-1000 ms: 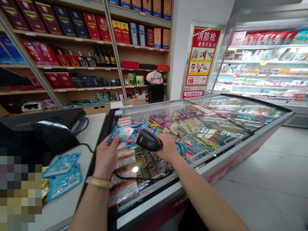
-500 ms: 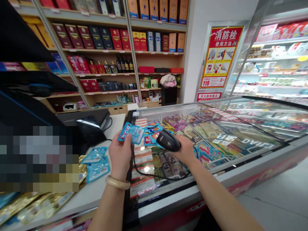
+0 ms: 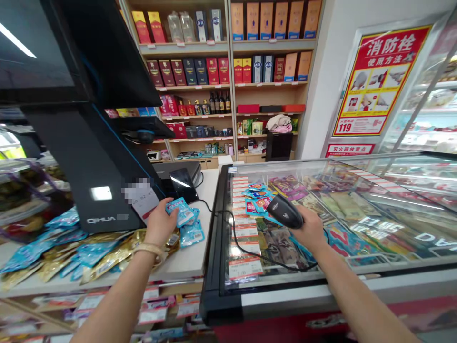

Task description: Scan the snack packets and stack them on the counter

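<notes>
My left hand pinches a small blue snack packet over the white counter. Right below it lie more blue packets on the counter. My right hand is wrapped round a black barcode scanner, held above the glass top of the chest freezer. The scanner's head points left, and its black cable loops across the glass. Beside the scanner head, a small pile of blue and red packets rests on the glass.
At the left stands a black checkout terminal. Gold and blue packets are heaped at its base, by large jars. A small dark display stands behind my left hand. The chest freezer fills the right; shelves of boxed bottles line the back.
The view has turned left. My left hand with the blue packet has moved from the freezer's edge to over the counter packets. My right hand still holds the scanner above the glass.
</notes>
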The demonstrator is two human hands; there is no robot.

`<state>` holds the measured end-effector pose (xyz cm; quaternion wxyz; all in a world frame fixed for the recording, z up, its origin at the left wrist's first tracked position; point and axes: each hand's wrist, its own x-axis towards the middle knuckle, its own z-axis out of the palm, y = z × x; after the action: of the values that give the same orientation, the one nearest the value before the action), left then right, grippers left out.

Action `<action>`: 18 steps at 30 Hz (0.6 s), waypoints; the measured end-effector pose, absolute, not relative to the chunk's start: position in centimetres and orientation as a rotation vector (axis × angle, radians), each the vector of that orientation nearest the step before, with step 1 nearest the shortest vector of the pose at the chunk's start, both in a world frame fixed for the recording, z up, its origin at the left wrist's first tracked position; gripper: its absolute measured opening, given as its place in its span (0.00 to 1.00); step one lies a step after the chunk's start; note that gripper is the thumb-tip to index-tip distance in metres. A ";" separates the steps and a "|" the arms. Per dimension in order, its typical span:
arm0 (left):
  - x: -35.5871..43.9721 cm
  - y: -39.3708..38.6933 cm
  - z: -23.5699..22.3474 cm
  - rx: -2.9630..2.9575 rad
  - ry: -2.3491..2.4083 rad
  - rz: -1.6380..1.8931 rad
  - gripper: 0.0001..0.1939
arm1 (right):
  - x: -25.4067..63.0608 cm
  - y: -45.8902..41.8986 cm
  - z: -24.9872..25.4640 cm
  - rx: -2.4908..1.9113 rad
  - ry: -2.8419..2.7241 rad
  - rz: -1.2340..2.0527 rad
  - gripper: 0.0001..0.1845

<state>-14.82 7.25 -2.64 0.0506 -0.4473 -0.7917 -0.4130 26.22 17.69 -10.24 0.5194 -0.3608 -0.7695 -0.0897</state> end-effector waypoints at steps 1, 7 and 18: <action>-15.3 7.4 -2.9 -1.378 -2.421 -1.232 0.21 | 26.2 17.7 -10.2 -0.866 -1.848 -0.221 0.13; -16.8 7.9 -4.2 -1.455 -2.411 -1.034 0.18 | 26.2 17.5 -10.0 -0.863 -1.869 -0.226 0.11; -14.3 6.6 -3.1 -1.385 -2.258 -0.585 0.19 | 26.2 17.6 -10.0 -0.844 -1.843 -0.206 0.13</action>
<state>-14.26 6.61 -3.11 0.2129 -0.4989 -0.8133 -0.2106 26.22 17.60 -9.98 0.5245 -0.3526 -0.7702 -0.0859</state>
